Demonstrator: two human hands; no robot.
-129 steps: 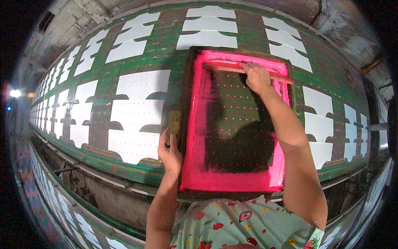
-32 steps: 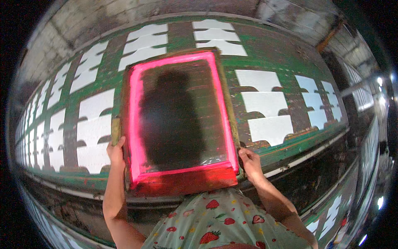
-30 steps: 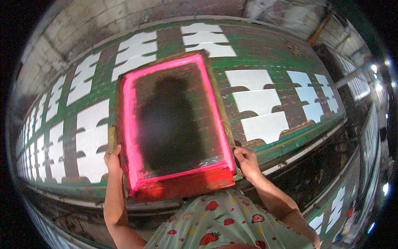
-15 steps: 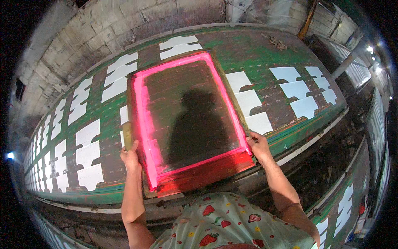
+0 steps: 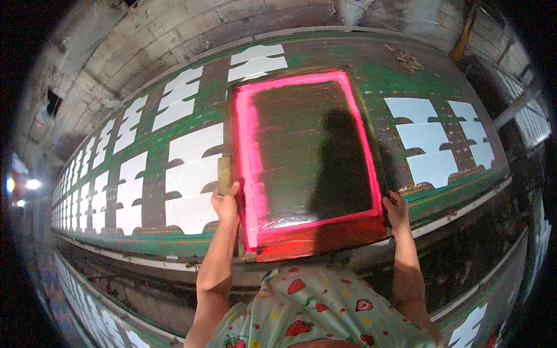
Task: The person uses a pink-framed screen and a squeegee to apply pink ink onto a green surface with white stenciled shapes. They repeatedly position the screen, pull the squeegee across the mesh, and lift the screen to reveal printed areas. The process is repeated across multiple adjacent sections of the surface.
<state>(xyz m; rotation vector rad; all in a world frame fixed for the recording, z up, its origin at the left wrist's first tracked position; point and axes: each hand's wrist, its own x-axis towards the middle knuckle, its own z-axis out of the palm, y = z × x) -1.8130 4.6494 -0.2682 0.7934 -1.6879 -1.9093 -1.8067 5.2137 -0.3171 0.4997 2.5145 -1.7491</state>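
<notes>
Both of my hands grip a screen-printing frame (image 5: 319, 238) by its sides, low down near me. Its dark mesh is bordered in bright pink, and a red strip runs along the near end. My left hand (image 5: 225, 204) is closed on the left edge, thumb up, just below a yellowish block (image 5: 224, 176) fixed to that side. Around the right edge, the fingers of my right hand (image 5: 397, 212) are curled. White cut pieces (image 5: 194, 174) lie left of the frame, and similar white pieces (image 5: 422, 142) lie right of it. What is underneath the frame is hidden.
A long green and brown table (image 5: 325, 52) carries rows of white cut pieces. Some debris (image 5: 407, 60) lies at its far right. Behind stands a block wall (image 5: 174, 29). A pale rail (image 5: 447, 219) follows the near edge, and another table with white pieces (image 5: 467, 327) is at lower right.
My hands have shifted the frame rightward along the table. White pieces on its left are now uncovered, while those that were just right of it are covered. Both hands keep their grip.
</notes>
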